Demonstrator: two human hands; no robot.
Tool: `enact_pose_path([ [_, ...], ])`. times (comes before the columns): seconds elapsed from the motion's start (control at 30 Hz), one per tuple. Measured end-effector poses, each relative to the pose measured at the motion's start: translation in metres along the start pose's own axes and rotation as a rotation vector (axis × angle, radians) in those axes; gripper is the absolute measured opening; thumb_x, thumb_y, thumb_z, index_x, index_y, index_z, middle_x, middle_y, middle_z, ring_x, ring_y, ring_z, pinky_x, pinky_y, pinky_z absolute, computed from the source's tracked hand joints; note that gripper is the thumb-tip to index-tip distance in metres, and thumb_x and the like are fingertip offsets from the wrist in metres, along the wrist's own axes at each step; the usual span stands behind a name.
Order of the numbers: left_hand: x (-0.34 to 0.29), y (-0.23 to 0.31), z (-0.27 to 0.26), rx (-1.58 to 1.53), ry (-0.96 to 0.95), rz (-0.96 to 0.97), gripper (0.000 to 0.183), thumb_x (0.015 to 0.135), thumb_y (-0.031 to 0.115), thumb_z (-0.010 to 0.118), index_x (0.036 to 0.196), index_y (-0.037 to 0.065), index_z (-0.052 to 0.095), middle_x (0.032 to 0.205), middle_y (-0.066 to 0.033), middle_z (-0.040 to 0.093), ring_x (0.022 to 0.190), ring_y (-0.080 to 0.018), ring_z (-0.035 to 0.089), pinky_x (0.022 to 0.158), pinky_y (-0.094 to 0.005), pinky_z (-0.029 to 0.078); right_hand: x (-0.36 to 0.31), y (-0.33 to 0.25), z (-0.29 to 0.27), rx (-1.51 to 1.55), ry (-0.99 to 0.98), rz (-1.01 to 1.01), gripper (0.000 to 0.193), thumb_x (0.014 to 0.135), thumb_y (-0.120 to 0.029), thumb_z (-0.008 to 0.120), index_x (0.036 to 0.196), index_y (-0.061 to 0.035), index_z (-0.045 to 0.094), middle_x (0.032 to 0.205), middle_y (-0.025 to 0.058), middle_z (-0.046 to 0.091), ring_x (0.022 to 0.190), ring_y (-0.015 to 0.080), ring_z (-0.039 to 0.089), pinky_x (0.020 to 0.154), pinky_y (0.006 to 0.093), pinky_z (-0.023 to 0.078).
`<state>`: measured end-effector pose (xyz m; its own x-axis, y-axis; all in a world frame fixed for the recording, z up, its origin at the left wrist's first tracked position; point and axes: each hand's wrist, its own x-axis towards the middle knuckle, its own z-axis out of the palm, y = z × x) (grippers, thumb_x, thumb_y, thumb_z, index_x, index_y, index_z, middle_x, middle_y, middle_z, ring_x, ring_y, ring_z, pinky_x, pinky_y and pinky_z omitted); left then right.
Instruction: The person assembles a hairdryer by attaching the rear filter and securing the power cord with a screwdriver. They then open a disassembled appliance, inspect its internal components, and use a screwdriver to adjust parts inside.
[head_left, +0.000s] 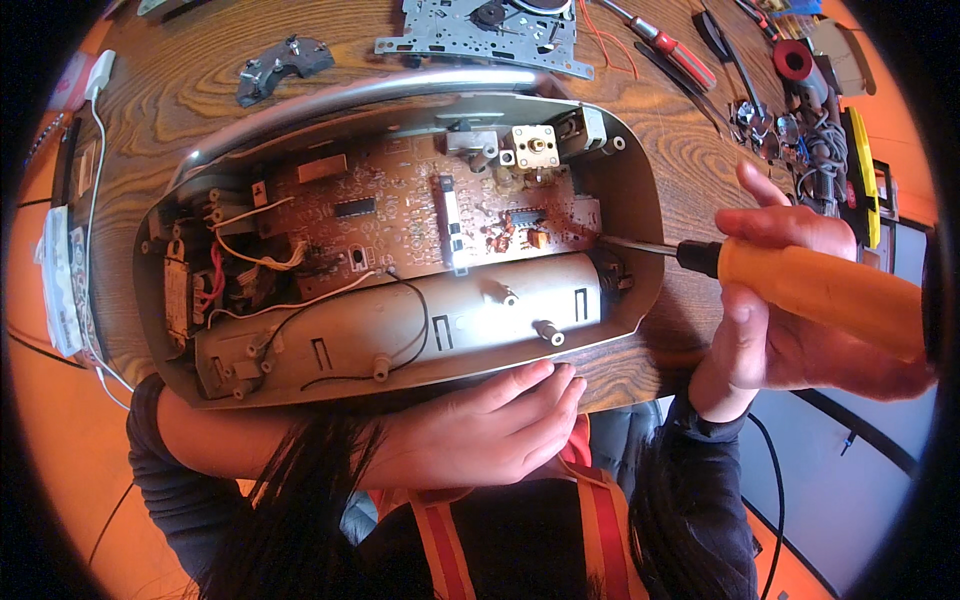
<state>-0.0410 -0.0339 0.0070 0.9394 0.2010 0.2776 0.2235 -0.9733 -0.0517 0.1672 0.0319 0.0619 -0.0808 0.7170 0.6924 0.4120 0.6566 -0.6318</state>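
An open plastic housing of an electronic device, probably a radio, lies on the wooden table. Inside it is a brown circuit board with chips, a white slider and a square white tuning part. My right hand is closed round a screwdriver with a thick orange handle and black collar. Its metal shaft reaches over the right wall of the housing, with the tip by the board's right end. Whether the tip touches anything, I cannot tell. My left hand lies along the housing's near edge, fingers stretched out and holding nothing.
A metal mechanism plate and a dark curved part lie beyond the housing. At the far right are a red-handled screwdriver, small loose parts and coiled grey cable. A white cable runs down the table's left side.
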Motion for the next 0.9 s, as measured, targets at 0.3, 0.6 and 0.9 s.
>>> enact_pose_path([
  [0.3,0.0,0.003,0.004,-0.088,0.045,-0.032,0.025,0.083,0.024,0.047,0.101,0.011,0.058,0.116,-0.0063,0.054,0.114,-0.0178,0.049,0.099,-0.052,0.022,0.011,-0.006,0.006,-0.092,-0.067,-0.036,0.077,0.083,-0.024,0.062,0.137,-0.031,0.008,0.088,0.0201,0.055,0.073,0.0287,0.061,0.083,0.0617,0.046],
  [0.6,0.0,0.002,0.002,-0.02,0.009,-0.02,0.023,0.083,0.027,0.047,0.1,0.016,0.058,0.118,-0.0032,0.053,0.115,-0.0133,0.048,0.097,-0.0564,0.018,0.018,-0.006,0.007,-0.045,-0.07,-0.046,0.07,0.084,-0.015,0.059,0.136,-0.0253,0.014,0.083,0.0195,0.055,0.069,0.0276,0.061,0.086,0.0652,0.041],
  [0.9,0.001,0.001,0.002,-0.03,0.018,-0.016,0.023,0.083,0.026,0.047,0.1,0.016,0.058,0.118,-0.0031,0.053,0.114,-0.0131,0.048,0.095,-0.0551,0.021,0.008,-0.002,-0.006,0.013,-0.038,-0.049,0.069,0.083,-0.014,0.06,0.136,-0.0244,0.016,0.084,0.0193,0.055,0.071,0.0282,0.061,0.087,0.066,0.039],
])
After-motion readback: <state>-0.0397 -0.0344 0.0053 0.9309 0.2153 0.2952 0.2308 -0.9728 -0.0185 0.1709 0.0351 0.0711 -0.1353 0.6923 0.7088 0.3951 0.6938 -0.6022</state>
